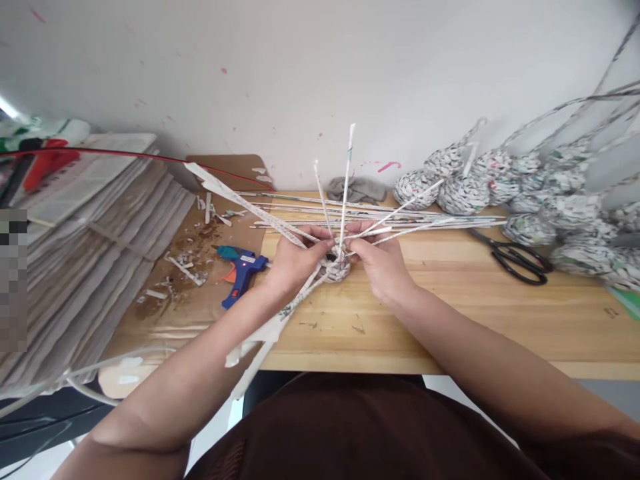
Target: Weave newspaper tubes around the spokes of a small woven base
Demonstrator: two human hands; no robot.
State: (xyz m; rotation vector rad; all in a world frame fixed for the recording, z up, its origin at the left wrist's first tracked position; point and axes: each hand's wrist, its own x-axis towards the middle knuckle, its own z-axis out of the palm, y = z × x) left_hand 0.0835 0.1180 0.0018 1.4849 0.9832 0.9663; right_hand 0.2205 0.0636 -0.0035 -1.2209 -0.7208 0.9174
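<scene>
At the far left stands one tall stack of folded newspapers (115,227), crossed by a band; print shows on the top sheet, too small to read. One red-and-black object (50,163) lies on it, perhaps a tool, though the blur there leaves its kind uncertain. Right of the stack, numerous paper scraps (185,270) litter a brown sheet (170,333), and one brown board (230,172) leans against the wall behind them. Next comes one glue gun (243,270), blue with an orange trigger; its single white label carries marks that cannot be made out.

In the middle, over the wooden table (450,320), is one small woven paper piece (336,270). The left hand (295,257) grasps its left side between thumb and fingers; the right hand (383,263) pinches its right side. Two paper rods (347,180) rise from it, at least two more slant far right, and others run off left. Beyond the hands lie several loose rods (470,222) and one crumpled grey cloth (360,190).

Farther right is one pair of black scissors (495,247), then at least ten woven balls (465,193), overlapping, some with long twisted stems. One green sheet (627,300) shows at the right edge.
</scene>
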